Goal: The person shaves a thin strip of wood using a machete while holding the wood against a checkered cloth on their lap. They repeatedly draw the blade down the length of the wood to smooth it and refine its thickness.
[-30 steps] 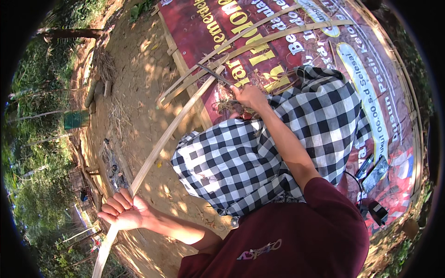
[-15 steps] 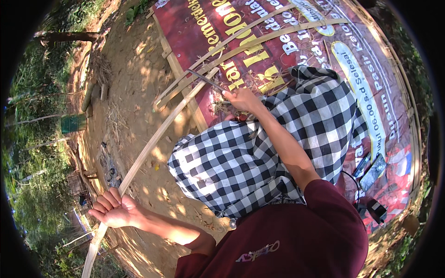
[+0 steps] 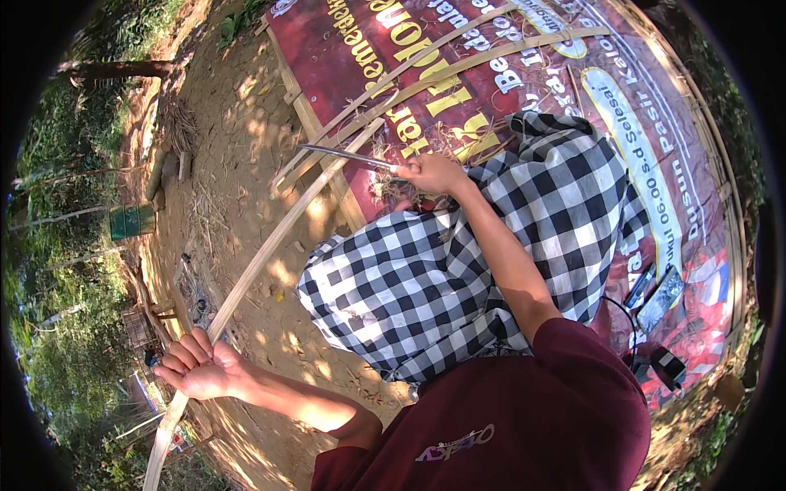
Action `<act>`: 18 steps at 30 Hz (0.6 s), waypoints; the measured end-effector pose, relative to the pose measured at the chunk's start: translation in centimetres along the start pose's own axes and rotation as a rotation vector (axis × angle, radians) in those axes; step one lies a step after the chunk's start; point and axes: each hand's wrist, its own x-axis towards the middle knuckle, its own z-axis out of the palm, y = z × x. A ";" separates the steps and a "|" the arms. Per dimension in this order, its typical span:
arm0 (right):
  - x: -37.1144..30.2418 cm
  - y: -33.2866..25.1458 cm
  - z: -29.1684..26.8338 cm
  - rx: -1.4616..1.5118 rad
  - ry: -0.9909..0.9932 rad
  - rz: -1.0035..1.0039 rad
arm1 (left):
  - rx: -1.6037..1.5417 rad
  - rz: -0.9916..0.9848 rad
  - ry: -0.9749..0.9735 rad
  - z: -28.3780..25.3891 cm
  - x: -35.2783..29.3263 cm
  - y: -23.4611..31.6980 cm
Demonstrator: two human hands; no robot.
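My left hand point(image 3: 201, 368) is closed round a long pale wooden strip, likely split bamboo point(image 3: 270, 245), near its lower end. The strip slants up and right to its far end by my knees, beside the banner's edge. In my right hand point(image 3: 435, 174) is the handle of a knife point(image 3: 348, 155). Its long, thin blade points left and lies across the strip near the far end; whether it touches the wood I cannot tell. Thin curled shavings point(image 3: 393, 184) lie below and around my right hand. A black-and-white checked cloth point(image 3: 442, 278) covers my legs.
I sit on a printed red banner point(image 3: 327, 49) with a wooden edge point(image 3: 299, 94). Two more long strips point(image 3: 458, 74) lie across it. To my right are a phone point(image 3: 660, 299) and a small black device with a cable point(image 3: 667, 368). Bare earth point(image 3: 237, 147) and greenery lie left.
The knife's blade has swung from slanting up-left to nearly level, its tip further left and lower. My right hand has shifted slightly; my left hand keeps its hold on the strip.
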 end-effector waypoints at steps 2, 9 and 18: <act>1.0 1.0 0.4 -0.064 0.056 0.139 | 0.024 -0.011 0.026 0.2 -0.1 0.1; 0.1 -0.1 -1.0 -0.075 -0.139 0.083 | 0.020 -0.005 0.017 -0.3 -0.3 0.4; 2.4 2.6 1.5 -0.195 0.116 0.191 | 0.024 0.015 0.027 0.2 -0.6 0.0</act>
